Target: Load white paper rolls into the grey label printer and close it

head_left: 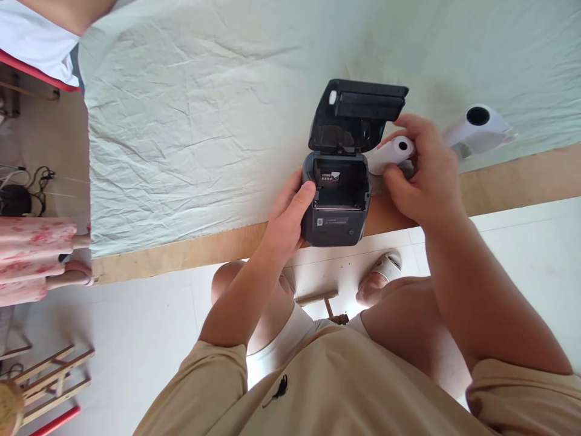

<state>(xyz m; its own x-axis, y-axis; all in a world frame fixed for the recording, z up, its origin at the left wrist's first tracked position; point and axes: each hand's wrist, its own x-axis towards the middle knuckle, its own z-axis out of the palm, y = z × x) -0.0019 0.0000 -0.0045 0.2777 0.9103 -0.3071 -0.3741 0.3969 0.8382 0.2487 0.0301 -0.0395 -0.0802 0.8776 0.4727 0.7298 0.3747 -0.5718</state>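
My left hand [289, 212] grips the left side of a dark portable label printer [338, 227], thumb on its upper edge. The printer's lid [358, 115] stands raised, and its paper bay shows no roll inside. Just right of the printer, my right hand [429, 166] is closed around a small white paper roll [390, 155], fingers above and thumb below. Farther right on the cloth lies a larger white paper roll [476, 130] with a dark core and a loose end.
A pale green cloth [195, 121] covers the table, wrinkled at the left; the wooden edge [218, 245] runs below it. Another person's arm [77, 12] reaches in at top left. Pink floral fabric [36, 260] and a wooden stool [54, 381] are at the left.
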